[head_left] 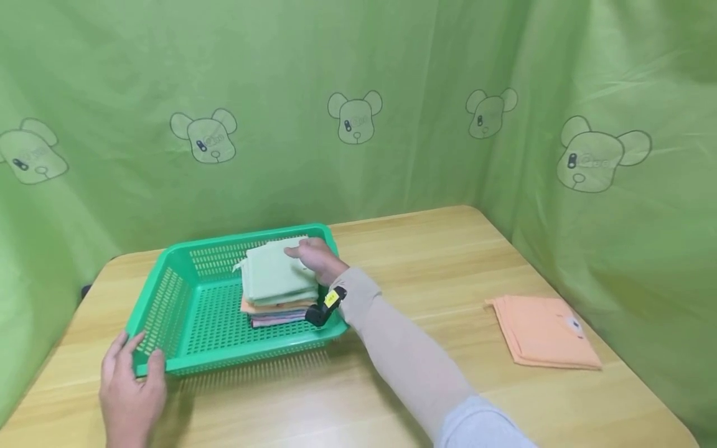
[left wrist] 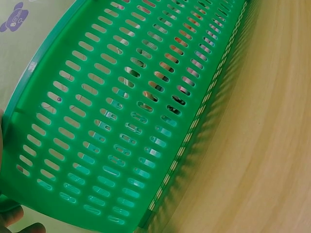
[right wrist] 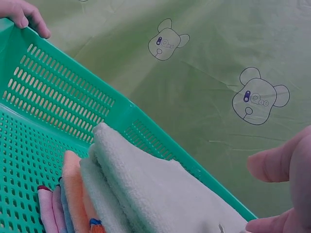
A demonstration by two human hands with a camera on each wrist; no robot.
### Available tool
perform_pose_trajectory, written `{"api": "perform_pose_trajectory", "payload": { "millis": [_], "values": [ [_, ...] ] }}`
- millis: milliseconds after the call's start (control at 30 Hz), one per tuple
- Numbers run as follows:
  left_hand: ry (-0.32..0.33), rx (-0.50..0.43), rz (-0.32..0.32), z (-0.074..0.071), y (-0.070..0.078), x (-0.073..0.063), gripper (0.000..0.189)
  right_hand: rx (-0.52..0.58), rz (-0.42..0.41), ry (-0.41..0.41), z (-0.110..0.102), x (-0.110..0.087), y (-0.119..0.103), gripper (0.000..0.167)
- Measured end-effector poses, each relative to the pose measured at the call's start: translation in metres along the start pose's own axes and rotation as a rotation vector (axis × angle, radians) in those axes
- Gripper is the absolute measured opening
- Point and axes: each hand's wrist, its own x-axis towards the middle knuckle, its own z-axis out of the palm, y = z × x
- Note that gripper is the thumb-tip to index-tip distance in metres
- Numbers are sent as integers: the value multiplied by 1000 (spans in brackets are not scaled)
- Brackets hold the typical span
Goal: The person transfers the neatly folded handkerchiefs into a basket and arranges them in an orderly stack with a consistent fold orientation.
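Observation:
A green plastic basket (head_left: 218, 311) with slotted sides stands on the table. My left hand (head_left: 132, 382) grips its near left corner, fingers over the rim and thumb at the front. Inside, toward the right end, lies a stack of folded towels: pale green towels (head_left: 280, 270) on top, an orange towel (right wrist: 73, 189) below them, then pink and bluish ones (head_left: 282, 317). My right hand (head_left: 318, 256) is over the right edge of the top towel. In the right wrist view its thumb is spread away from the cloth, with a fingertip right at the towel's edge.
A folded orange towel (head_left: 546, 333) with a small eye-like patch lies on the right side of the wooden table (head_left: 414, 267). Green curtain (head_left: 392, 168) with printed bear heads hangs around the back and sides. The left part of the basket floor is bare.

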Motion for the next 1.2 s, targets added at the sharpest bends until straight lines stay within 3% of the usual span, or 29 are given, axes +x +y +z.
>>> {"api": "perform_pose_trajectory", "payload": {
  "millis": [67, 133, 433, 667, 967, 1200],
  "values": [
    [-6, 0, -3, 0, 0, -1, 47, 9, 0, 8, 0, -1, 0, 67],
    [-9, -1, -2, 0, 0, -1, 47, 12, -8, 26, 0, -1, 0, 68],
    [-8, 0, 3, 0, -1, -1, 47, 62, -95, 105, -2, -3, 0, 56],
    [10, 1, -8, 0, -5, -6, 46, 162, -137, 76, -7, -12, -3, 47],
    [12, 11, 4, 0, -3, -3, 46, 280, -187, 22, -30, -18, -8, 47],
    [5, -1, 10, 0, 0, 0, 46, 235, -183, 69, -58, -23, -14, 42]
  ]
}}
